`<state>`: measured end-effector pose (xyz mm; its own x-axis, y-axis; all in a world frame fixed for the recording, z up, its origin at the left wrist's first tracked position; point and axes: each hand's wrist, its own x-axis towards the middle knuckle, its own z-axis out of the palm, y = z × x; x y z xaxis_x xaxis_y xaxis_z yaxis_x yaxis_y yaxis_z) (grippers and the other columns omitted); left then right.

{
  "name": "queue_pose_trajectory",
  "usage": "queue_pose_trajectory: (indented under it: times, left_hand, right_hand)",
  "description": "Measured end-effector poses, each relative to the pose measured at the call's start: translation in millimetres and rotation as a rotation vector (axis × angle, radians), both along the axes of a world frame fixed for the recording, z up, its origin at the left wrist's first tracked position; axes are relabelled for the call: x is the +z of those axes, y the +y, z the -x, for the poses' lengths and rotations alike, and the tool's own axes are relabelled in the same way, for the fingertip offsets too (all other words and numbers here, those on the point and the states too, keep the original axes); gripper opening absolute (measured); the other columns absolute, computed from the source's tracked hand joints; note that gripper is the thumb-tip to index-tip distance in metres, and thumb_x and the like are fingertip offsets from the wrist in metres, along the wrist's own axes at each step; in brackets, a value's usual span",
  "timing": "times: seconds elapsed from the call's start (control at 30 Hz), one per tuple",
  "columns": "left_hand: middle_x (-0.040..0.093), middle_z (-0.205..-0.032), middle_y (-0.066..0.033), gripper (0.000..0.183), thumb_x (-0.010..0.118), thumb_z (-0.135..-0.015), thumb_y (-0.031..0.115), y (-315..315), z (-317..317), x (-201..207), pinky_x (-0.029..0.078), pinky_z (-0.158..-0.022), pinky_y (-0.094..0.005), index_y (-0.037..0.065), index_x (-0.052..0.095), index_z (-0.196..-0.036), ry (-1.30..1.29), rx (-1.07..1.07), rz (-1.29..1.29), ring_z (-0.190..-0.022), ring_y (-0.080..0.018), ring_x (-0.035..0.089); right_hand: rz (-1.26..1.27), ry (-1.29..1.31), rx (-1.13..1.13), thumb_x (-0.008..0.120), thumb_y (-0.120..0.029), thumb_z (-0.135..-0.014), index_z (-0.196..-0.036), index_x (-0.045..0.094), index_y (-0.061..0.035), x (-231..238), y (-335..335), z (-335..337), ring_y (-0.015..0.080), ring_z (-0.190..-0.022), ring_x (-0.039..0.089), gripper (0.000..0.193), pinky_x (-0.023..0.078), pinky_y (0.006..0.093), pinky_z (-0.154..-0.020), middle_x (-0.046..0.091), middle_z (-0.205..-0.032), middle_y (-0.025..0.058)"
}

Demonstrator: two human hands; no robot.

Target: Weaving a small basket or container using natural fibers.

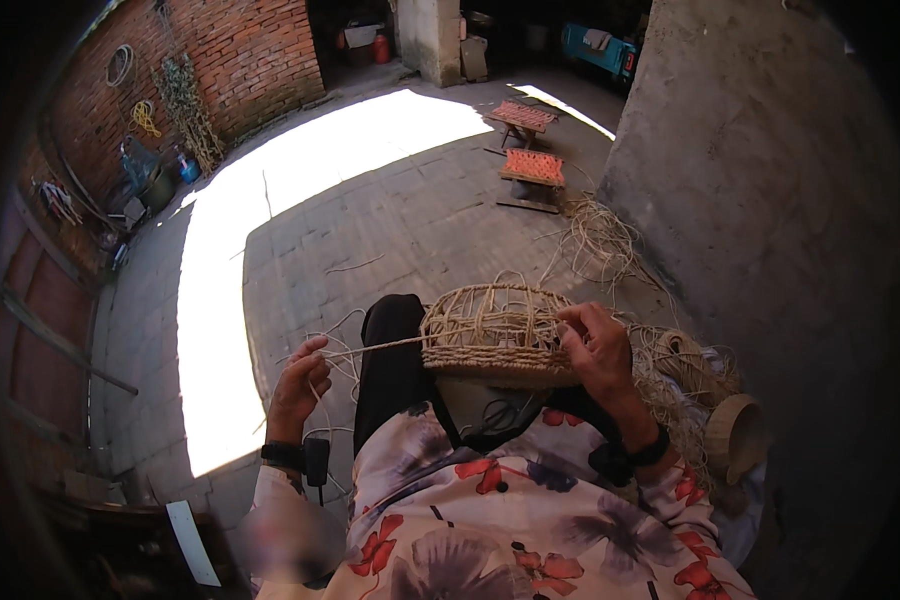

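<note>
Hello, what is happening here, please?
A person sits in a paved yard and works on a half-woven straw basket on the lap. The right hand holds the basket's side, and the left hand pulls a long straw strand out from it. Loose straw lies at the right, and two small stools stand farther off.

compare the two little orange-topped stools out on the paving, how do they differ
The far stool stands partly in the sunlit patch, turned at an angle with its legs showing. The near stool sits wholly in shade, closer to the grey wall, by the loose straw strands. Both have orange woven tops on low frames.
</note>
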<state>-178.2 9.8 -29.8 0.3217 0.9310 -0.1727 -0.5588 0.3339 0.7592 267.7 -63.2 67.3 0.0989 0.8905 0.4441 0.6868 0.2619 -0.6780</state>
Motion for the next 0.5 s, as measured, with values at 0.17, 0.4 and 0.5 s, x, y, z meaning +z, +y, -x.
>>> queue_pose_trajectory:
  times: [0.17,0.4,0.5]
  left_hand:
    - [0.063,-0.091,-0.0072,0.026,0.07,-0.084,0.017,-0.4,-8.6,18.7,0.048,-0.059,-0.0288,0.009,0.07,-0.109,1.543,0.266,-0.56,-0.067,-0.0176,0.061]
    - [0.063,-0.104,-0.0137,0.021,0.068,-0.085,0.011,-6.6,-160.9,74.7,0.053,-0.067,-0.0355,0.006,0.068,-0.105,1.131,0.196,-0.992,-0.079,-0.027,0.064]
    - [0.063,-0.098,-0.0125,0.013,0.064,-0.088,0.013,-9.0,-185.1,75.9,0.054,-0.067,-0.0413,0.009,0.067,-0.1,1.284,0.16,-1.208,-0.074,-0.0321,0.066]
  right_hand:
    - [-0.129,-0.103,0.143,0.063,0.001,-0.079,-0.099,0.065,-0.0042,-10.3,7.6,11.4,0.034,-0.08,0.062,0.02,0.05,0.0398,-0.07,0.059,-0.086,0.0141]
    - [-0.098,-0.389,0.096,0.061,-0.002,-0.075,-0.087,0.061,-0.0043,-12.1,25.6,40.0,0.0341,-0.088,0.06,0.013,0.049,0.0447,-0.074,0.055,-0.089,0.0143]
    - [-0.098,-0.476,0.106,0.062,-0.004,-0.074,-0.085,0.058,-0.0042,-14.2,21.9,42.0,0.0339,-0.089,0.059,0.012,0.05,0.0443,-0.074,0.053,-0.09,0.0146]
